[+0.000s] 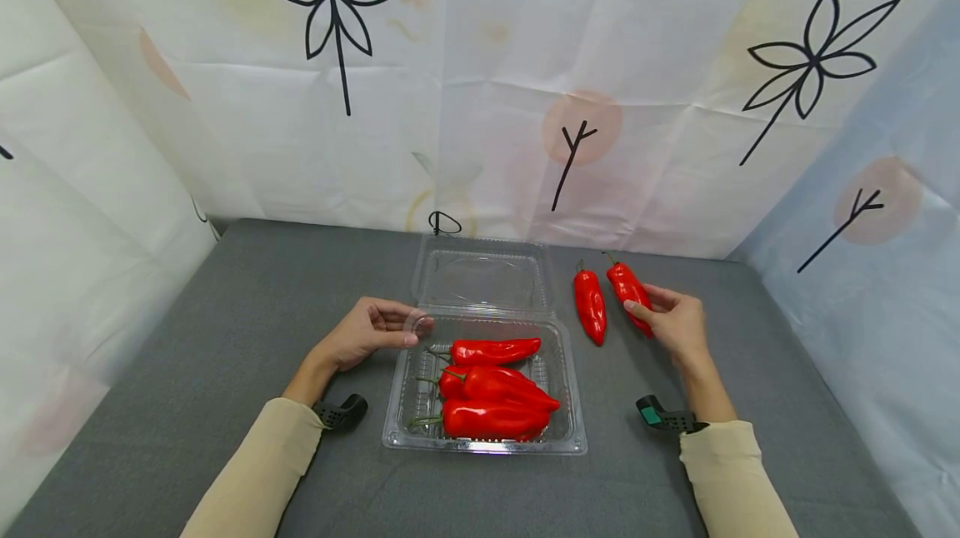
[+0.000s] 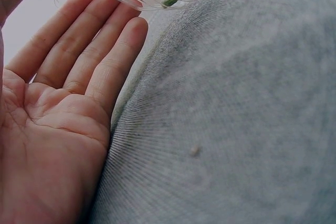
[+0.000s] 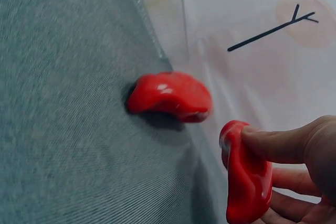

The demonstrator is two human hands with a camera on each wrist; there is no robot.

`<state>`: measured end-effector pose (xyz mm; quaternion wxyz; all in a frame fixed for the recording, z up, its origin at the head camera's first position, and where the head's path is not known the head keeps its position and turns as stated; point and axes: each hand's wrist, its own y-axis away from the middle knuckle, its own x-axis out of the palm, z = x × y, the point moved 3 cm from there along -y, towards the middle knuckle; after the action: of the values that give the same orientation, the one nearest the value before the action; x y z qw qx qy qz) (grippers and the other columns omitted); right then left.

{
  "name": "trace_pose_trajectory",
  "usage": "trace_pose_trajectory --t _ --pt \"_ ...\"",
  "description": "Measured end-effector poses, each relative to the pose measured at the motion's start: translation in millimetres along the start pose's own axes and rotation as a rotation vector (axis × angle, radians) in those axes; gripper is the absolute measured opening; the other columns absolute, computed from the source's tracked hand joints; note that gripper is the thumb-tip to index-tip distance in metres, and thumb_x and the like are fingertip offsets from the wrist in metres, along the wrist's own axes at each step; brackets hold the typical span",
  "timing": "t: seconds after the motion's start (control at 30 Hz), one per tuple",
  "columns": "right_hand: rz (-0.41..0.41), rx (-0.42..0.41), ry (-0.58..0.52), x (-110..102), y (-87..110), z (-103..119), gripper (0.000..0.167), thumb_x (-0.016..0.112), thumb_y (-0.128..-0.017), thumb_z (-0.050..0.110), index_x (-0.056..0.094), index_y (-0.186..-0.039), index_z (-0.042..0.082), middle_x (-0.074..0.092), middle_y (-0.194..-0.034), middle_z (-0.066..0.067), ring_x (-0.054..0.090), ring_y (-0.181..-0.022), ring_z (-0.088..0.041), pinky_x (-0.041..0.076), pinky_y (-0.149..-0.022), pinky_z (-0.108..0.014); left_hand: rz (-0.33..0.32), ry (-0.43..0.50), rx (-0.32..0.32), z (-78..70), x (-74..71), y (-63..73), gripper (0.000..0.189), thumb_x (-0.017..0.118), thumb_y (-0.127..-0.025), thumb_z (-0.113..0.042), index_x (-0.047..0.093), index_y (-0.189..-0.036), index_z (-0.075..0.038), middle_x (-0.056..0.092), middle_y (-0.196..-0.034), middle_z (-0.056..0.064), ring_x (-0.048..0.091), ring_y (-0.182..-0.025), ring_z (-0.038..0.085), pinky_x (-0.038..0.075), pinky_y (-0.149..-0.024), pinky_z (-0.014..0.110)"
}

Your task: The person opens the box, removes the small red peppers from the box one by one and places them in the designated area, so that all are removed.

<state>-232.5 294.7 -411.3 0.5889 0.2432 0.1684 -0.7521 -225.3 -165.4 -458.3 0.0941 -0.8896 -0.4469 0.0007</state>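
thumb and fingers of the right hand (image 1: pixel 678 321) are pinching a red pepper (image 1: pixel 628 286), right of the clear plastic box (image 1: pixel 483 445). the left hand (image 1: pixel 367 331) is touching the box's left corner by its open lid (image 1: pixel 483 271), fingers nearly straight and close together. a loose pepper (image 1: pixel 590 306) is lying between box and pinched pepper; four peppers (image 1: pixel 491 420) are sitting inside. i'm guessing the person is picking one up, and the next move is calling for lifting it over the box's wall.
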Motion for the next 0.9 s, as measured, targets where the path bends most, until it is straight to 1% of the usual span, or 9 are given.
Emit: trace_pose_trajectory --t 0.07,0.17,0.3,0.4,0.47,0.53,0.7,0.8,0.9 --pt "-0.007 0.023 0.037 1.6 -1.7 -3.6 0.057 0.074 -0.094 0.021 0.056 -0.141 -0.004 0.056 -0.14 -0.028 0.057 -0.122 -0.038 0.053 -0.077 -0.016 0.0 -0.002 0.002 -0.1 0.1 -0.1 0.047 0.076 -0.088 0.003 0.057 -0.127 0.021 0.068 -0.122 0.027 0.068 -0.114 0.029 0.056 -0.093 0.034" --pt "-0.033 0.04 0.079 4.3 -3.5 -8.2 0.056 0.075 -0.093 0.02 0.058 -0.139 -0.006 0.059 -0.135 -0.029 0.057 -0.121 -0.038 0.056 -0.089 -0.033 -0.001 0.0 0.004 -0.3 0.3 -0.3 0.047 0.076 -0.088 0.003 0.057 -0.126 0.021 0.068 -0.121 0.027 0.069 -0.114 0.029 0.056 -0.093 0.034" --pt "-0.061 0.031 0.11 6.4 -4.1 -11.8 0.055 0.078 -0.091 0.02 0.06 -0.135 -0.008 0.063 -0.129 -0.03 0.06 -0.117 -0.039 0.056 -0.087 -0.037 0.001 0.0 0.006 0.0 0.2 -0.5 0.047 0.076 -0.088 0.002 0.057 -0.126 0.021 0.068 -0.121 0.027 0.069 -0.113 0.027 0.056 -0.093 0.033" --pt "-0.079 0.012 0.12 7.2 -3.7 -12.7 0.055 0.08 -0.089 0.021 0.061 -0.132 -0.008 0.065 -0.125 -0.03 0.063 -0.114 -0.039 0.056 -0.084 -0.036 0.0 -0.001 0.005 0.6 -0.1 -0.5 0.047 0.077 -0.088 0.002 0.057 -0.126 0.021 0.068 -0.121 0.027 0.069 -0.113 0.026 0.056 -0.093 0.033" --pt "-0.091 0.003 0.123 7.9 -3.3 -12.9 0.055 0.08 -0.088 0.021 0.062 -0.131 -0.008 0.066 -0.124 -0.03 0.064 -0.112 -0.039 0.057 -0.086 -0.041 -0.002 -0.003 0.005 0.8 -0.3 -0.6 0.046 0.077 -0.087 0.002 0.058 -0.126 0.021 0.068 -0.121 0.027 0.069 -0.113 0.026 0.056 -0.093 0.033" --pt "-0.102 -0.001 0.129 8.5 -3.0 -13.1 0.055 0.081 -0.088 0.022 0.063 -0.13 -0.008 0.066 -0.122 -0.03 0.064 -0.11 -0.039 0.057 -0.082 -0.038 -0.002 -0.005 0.006 0.9 -0.5 -0.7 0.046 0.076 -0.088 0.003 0.058 -0.126 0.02 0.068 -0.121 0.027 0.069 -0.113 0.027 0.056 -0.093 0.033" --pt "-0.12 0.007 0.148 10.4 -1.8 -12.8 0.056 0.079 -0.089 0.027 0.064 -0.129 -0.008 0.067 -0.12 -0.029 0.066 -0.105 -0.037 0.05 -0.066 -0.02 0.003 0.003 0.008 1.2 -0.7 -0.5 0.046 0.076 -0.088 0.003 0.058 -0.126 0.021 0.067 -0.121 0.028 0.069 -0.114 0.028 0.056 -0.093 0.034" --pt "-0.132 -0.001 0.147 12.1 -1.1 -11.8 0.056 0.079 -0.089 0.029 0.064 -0.128 -0.009 0.068 -0.117 -0.029 0.068 -0.102 -0.037 0.049 -0.062 -0.016 0.005 0.006 0.006 1.2 -0.9 -0.5 0.046 0.076 -0.088 0.002 0.057 -0.126 0.021 0.067 -0.121 0.028 0.069 -0.113 0.028 0.055 -0.094 0.034" --pt "-0.139 -0.012 0.142 13.2 -0.9 -11.3 0.057 0.078 -0.09 0.03 0.064 -0.127 -0.01 0.069 -0.117 -0.029 0.069 -0.101 -0.038 0.05 -0.062 -0.015 0.002 0.001 0.003 1.2 -1.2 -0.4 0.046 0.076 -0.088 0.002 0.058 -0.126 0.02 0.068 -0.121 0.027 0.069 -0.113 0.027 0.055 -0.094 0.034"
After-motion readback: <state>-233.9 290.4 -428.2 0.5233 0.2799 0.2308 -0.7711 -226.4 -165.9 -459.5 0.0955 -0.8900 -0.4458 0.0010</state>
